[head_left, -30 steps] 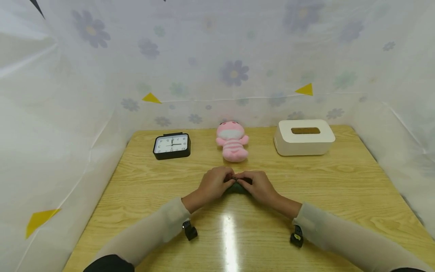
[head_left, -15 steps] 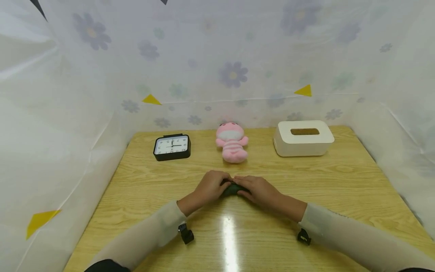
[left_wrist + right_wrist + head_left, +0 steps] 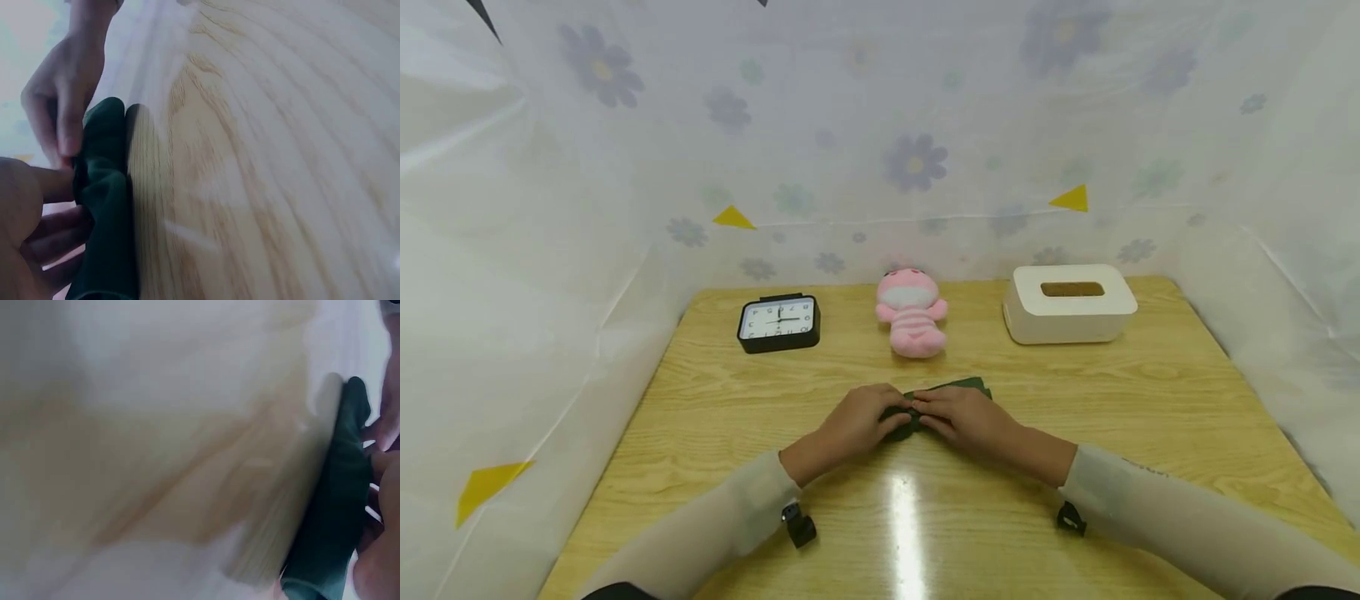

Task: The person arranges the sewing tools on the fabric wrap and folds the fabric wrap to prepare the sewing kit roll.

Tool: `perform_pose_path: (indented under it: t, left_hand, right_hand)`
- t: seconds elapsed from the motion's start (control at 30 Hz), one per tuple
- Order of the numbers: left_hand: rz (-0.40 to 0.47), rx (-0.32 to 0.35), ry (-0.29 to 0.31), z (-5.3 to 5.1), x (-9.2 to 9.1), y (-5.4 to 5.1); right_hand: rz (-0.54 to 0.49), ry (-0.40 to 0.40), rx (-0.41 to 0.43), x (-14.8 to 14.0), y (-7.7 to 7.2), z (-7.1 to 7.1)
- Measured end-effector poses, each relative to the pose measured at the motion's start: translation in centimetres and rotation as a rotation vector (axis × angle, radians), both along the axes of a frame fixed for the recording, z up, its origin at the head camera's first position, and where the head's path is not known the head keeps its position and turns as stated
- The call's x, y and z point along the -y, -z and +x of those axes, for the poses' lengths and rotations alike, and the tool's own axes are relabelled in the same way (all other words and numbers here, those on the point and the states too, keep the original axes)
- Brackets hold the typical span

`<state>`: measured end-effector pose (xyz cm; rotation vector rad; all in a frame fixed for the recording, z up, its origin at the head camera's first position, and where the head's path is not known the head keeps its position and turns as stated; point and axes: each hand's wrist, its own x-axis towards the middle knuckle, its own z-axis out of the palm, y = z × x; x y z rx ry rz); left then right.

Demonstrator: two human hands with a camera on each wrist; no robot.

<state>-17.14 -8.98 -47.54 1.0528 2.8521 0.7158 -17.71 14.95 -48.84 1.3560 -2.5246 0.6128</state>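
A dark green cloth (image 3: pixel 973 385), rolled or folded into a narrow strip, lies on the wooden table in front of the person. My left hand (image 3: pixel 856 421) grips its left part, thumb on the near side. With thumb and fingers, my right hand (image 3: pixel 976 423) holds the middle, and the cloth's right end sticks out behind it. The fingertips of both hands nearly meet over the cloth. In the left wrist view the green cloth (image 3: pixel 107 225) shows as a long roll with wrinkles near the fingers; in the right wrist view the roll (image 3: pixel 334 512) looks smoother.
Beyond the hands sits a pink plush toy (image 3: pixel 913 321). A black-framed clock (image 3: pixel 779 323) lies at the back left, its face upside down. At the back right stands a white tissue box (image 3: pixel 1071 325). Flowered white sheeting (image 3: pixel 842 125) encloses the table (image 3: pixel 760 392).
Both hands have come slightly nearer the person and the left has shifted left. The cloth, mostly hidden under the hands before, now shows its right end beyond the right hand.
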Motion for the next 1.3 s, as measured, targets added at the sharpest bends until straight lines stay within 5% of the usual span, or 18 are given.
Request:
perform_pose_path:
  t: [0.17, 0.5, 0.73, 1.3]
  left_hand:
    - [0.106, 0.054, -0.074, -0.2, -0.5, 0.2]
    - [0.227, 0.177, -0.168, -0.6, -1.4, 0.0]
    - [0.215, 0.179, -0.191, -0.6, -1.7, 0.1]
    - [0.189, 0.191, -0.188, -0.3, -1.6, 0.0]
  right_hand:
    - [-0.203, 0.117, 0.390, 0.5, -0.2, -0.7]
    - [-0.194, 0.172, 0.680, 0.8, -1.4, -1.9]
    - [-0.159, 0.168, 0.685, 1.0, -1.6, -2.4]
    - [-0.118, 0.150, 0.470, 1.0, -1.4, -0.8]
